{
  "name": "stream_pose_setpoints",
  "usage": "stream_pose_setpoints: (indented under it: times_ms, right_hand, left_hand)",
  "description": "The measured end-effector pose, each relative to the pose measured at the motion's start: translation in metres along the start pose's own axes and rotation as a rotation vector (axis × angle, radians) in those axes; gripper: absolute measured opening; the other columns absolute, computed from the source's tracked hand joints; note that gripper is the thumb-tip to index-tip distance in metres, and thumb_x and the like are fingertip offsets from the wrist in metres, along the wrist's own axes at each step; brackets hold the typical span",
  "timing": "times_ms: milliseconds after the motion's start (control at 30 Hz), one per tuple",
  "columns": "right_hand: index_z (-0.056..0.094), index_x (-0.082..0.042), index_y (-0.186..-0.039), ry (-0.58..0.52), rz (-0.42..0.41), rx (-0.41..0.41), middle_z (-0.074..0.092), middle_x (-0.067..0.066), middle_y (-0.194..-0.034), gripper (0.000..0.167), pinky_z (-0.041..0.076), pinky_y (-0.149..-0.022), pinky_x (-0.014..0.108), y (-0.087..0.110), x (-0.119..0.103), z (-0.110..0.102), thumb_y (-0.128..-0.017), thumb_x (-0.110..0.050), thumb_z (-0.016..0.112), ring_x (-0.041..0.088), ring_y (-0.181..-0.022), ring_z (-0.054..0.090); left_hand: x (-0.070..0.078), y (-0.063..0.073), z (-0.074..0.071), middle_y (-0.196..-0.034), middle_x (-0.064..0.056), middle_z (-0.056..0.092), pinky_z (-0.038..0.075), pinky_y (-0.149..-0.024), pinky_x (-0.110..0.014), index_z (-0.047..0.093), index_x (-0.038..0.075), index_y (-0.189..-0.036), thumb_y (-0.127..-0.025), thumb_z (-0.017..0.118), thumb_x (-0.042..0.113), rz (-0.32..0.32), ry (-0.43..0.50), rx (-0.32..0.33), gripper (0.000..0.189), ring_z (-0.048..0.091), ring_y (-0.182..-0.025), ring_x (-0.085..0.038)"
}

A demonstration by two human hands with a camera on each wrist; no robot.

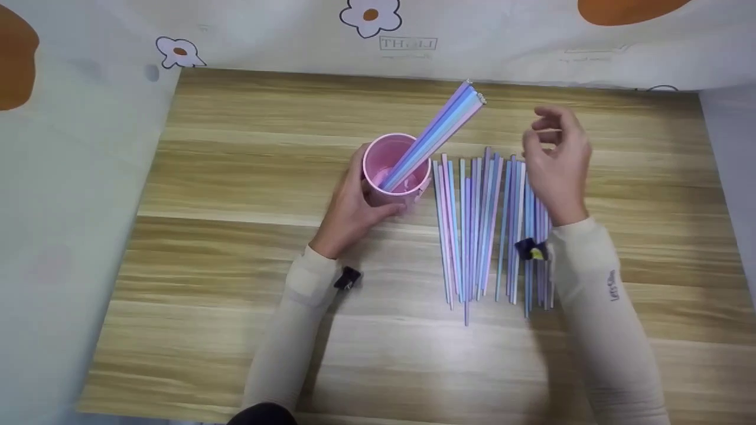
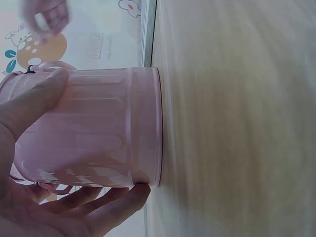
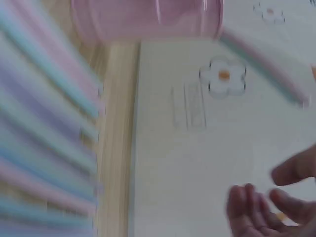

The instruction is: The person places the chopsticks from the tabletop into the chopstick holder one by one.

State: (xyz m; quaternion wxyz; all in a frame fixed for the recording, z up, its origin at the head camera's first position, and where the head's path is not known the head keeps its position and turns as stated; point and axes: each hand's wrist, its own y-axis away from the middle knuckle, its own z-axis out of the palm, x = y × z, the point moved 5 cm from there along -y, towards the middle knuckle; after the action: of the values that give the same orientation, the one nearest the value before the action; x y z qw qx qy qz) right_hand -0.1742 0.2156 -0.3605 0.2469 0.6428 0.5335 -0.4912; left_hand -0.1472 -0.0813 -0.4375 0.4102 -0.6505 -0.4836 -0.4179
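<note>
At the centre of the worktop, a left hand grips a pink cup of pastel sticks; rightward, the right hand, thumb and fingers parted, hovers above loose sticks.

Loosely bent, the right hand hung right of the pink cup; pastel sticks lay near, all blurred!
</note>
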Motion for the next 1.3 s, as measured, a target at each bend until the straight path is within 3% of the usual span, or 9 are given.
stream_pose_setpoints:
  times_ms: [100,167,400,767,1300]
  right_hand:
    - [0.062,-0.003,-0.127,0.240,0.070,-0.060,0.062,0.009,-0.105,0.036,0.051,-0.076,0.024,-0.007,0.022,-0.016,-0.093,-0.003,0.053,0.018,-0.090,0.059]
    - [0.061,-0.001,-0.130,0.344,0.091,-0.078,0.062,0.015,-0.108,0.039,0.050,-0.077,0.028,-0.008,0.036,-0.024,-0.093,-0.003,0.050,0.022,-0.093,0.059]
    - [0.053,0.007,-0.136,0.522,0.154,-0.140,0.055,0.028,-0.115,0.046,0.046,-0.087,0.052,-0.006,0.075,-0.034,-0.091,0.003,0.047,0.040,-0.102,0.054]
    - [0.049,0.014,-0.135,0.638,0.220,-0.304,0.052,0.034,-0.116,0.049,0.046,-0.091,0.060,0.001,0.094,-0.035,-0.086,0.006,0.050,0.048,-0.103,0.051]
    - [0.047,0.014,-0.136,0.691,0.193,-0.386,0.048,0.041,-0.129,0.050,0.041,-0.098,0.067,0.000,0.094,-0.031,-0.087,0.006,0.051,0.056,-0.116,0.048]
  left_hand:
    - [0.000,0.001,-0.001,-0.147,-0.001,0.044,0.031,-0.115,-0.029,0.028,0.019,-0.155,-0.068,0.093,0.020,-0.007,-0.009,0.000,0.108,0.042,-0.135,-0.014]
    - [-0.001,0.001,-0.001,-0.148,-0.002,0.044,0.031,-0.115,-0.030,0.027,0.019,-0.155,-0.068,0.092,0.021,-0.008,-0.007,-0.002,0.108,0.042,-0.136,-0.015]
    - [-0.001,0.001,-0.001,-0.149,-0.002,0.043,0.032,-0.115,-0.029,0.027,0.018,-0.156,-0.069,0.092,0.021,-0.001,-0.012,0.001,0.109,0.042,-0.136,-0.016]
    - [-0.002,0.000,0.000,-0.151,-0.005,0.041,0.029,-0.117,-0.033,0.024,0.014,-0.157,-0.068,0.092,0.019,-0.016,-0.012,0.001,0.112,0.039,-0.138,-0.016]
    - [-0.001,0.000,-0.001,-0.147,-0.005,0.045,0.032,-0.115,-0.031,0.028,0.014,-0.155,-0.068,0.093,0.018,0.008,0.015,0.007,0.108,0.043,-0.134,-0.015]
